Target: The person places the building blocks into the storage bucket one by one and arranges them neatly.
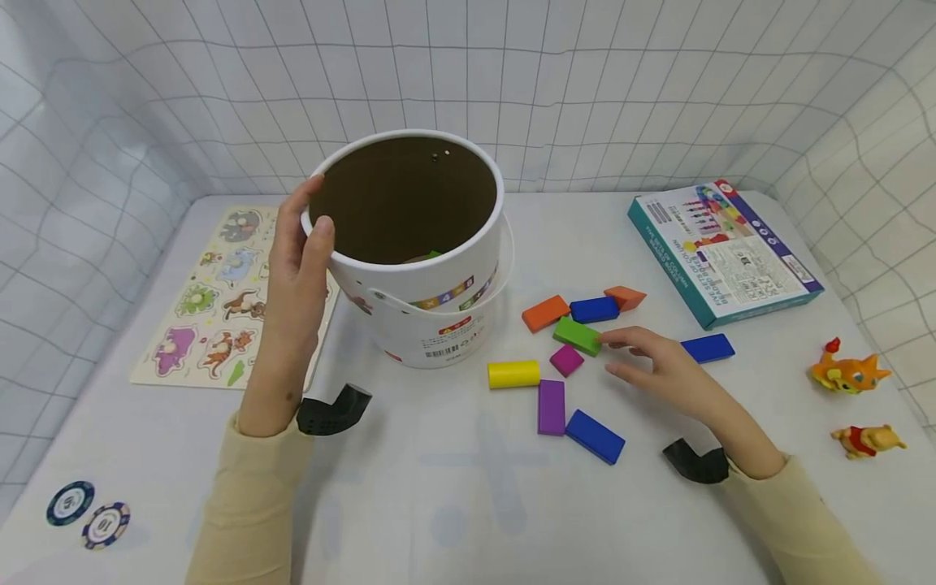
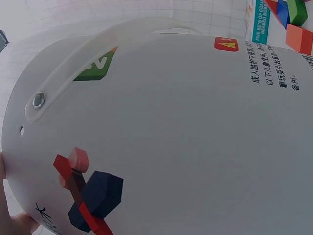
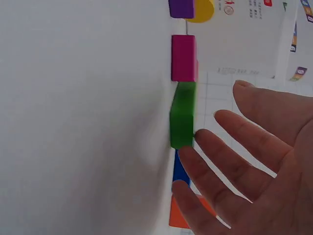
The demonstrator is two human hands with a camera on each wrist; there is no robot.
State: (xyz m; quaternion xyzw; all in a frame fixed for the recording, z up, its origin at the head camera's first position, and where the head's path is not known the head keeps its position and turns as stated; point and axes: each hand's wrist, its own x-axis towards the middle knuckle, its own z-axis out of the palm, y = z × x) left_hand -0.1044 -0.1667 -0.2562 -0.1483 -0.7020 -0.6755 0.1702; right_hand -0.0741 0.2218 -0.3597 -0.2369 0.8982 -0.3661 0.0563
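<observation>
My left hand [image 1: 296,264] grips the rim of a large white bucket [image 1: 439,333] at its left side. The bucket's printed wall [image 2: 171,137] fills most of the left wrist view; inside, a bit of green shows low down. My right hand [image 1: 669,366] reaches in from the right, fingers fairly straight and spread, holding nothing. Its fingertips are right at a green block [image 3: 182,125]. Around that lie a magenta block [image 1: 566,360], an orange block [image 1: 545,313], a blue block [image 1: 595,309] and an orange triangular block [image 1: 625,297].
Nearer lie a yellow cylinder [image 1: 513,374], a purple block [image 1: 552,408] and a blue block [image 1: 595,437]. Another blue block [image 1: 708,348] is right of the hand. A bead box [image 1: 724,252], toy figures [image 1: 848,374], an animal puzzle board [image 1: 201,301] and poker chips [image 1: 106,526] lie around.
</observation>
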